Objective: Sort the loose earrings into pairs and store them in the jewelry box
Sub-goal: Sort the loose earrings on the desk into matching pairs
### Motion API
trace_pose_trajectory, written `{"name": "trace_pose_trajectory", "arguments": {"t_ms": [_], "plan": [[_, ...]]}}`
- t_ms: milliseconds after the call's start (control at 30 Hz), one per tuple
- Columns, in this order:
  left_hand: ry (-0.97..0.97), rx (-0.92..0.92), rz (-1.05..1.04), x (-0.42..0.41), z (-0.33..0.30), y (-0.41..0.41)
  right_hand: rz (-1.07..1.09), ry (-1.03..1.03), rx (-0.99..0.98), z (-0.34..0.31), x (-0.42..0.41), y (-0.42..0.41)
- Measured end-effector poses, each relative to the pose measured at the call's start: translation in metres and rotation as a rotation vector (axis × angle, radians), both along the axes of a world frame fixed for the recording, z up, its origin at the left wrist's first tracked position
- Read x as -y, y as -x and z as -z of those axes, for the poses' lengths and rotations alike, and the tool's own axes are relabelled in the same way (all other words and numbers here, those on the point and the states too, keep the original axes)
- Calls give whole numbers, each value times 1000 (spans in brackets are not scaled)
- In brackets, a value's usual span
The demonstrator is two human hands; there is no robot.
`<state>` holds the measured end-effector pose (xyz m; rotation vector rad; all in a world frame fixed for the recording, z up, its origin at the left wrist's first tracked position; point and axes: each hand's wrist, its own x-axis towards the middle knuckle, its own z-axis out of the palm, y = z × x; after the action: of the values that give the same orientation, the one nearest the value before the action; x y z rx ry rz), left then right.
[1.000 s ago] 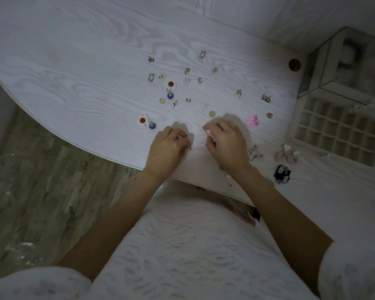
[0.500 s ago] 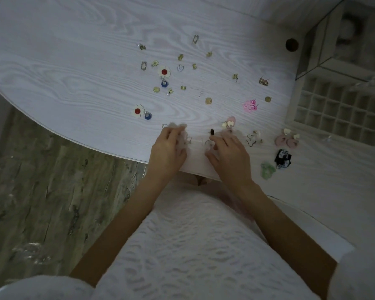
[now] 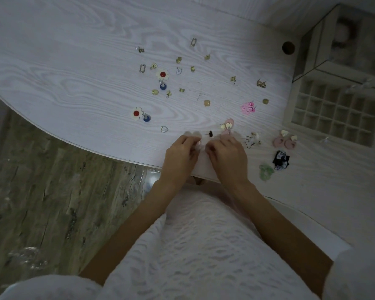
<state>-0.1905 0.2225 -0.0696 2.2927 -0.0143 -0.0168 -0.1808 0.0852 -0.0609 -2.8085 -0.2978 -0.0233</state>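
Note:
Several loose earrings lie scattered on the white wood-grain table (image 3: 74, 79). Among them are two cream flowers with red centres (image 3: 162, 74) (image 3: 136, 113), a pink flower (image 3: 248, 107) and a pink heart pair (image 3: 285, 141). The jewelry box (image 3: 290, 109) stands open at the right with a grid of small compartments. My left hand (image 3: 180, 154) and my right hand (image 3: 228, 155) sit close together at the table's near edge, fingers curled. Between their fingertips is a small pale earring (image 3: 198, 146), which both hands seem to pinch. Its shape is blurred.
A black stud (image 3: 210, 133) and a pink heart earring (image 3: 228, 124) lie just beyond my fingers. Hook earrings (image 3: 252, 140), a black bow piece (image 3: 280, 160) and a green piece (image 3: 265, 172) lie to the right. The box's raised lid (image 3: 344, 40) stands at the back right.
The view has shifted, so both hands now sit nearer the table's edge. They have drawn closer together around the pale piece. The earrings on the table have not moved.

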Motion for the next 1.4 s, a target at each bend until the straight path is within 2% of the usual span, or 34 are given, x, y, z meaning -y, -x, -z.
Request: {"name": "trace_pose_trajectory", "arguments": {"t_ms": [200, 533, 733, 900, 1200, 1400], "plan": [[34, -46, 12, 0, 2, 2, 8, -36, -77, 0, -6, -1], [13, -43, -2, -6, -3, 6, 0, -60, -37, -6, -1, -2], [-33, -47, -49, -28, -6, 0, 108, -87, -26, -16, 20, -22], [-41, -28, -25, -34, -10, -22, -17, -16, -92, -9, 5, -39], [-117, 9, 76, -5, -1, -100, 5, -25, -7, 2, -5, -51], [-155, -3, 150, -3, 3, -119, 45, -42, 11, 0, -11, -56]]}}
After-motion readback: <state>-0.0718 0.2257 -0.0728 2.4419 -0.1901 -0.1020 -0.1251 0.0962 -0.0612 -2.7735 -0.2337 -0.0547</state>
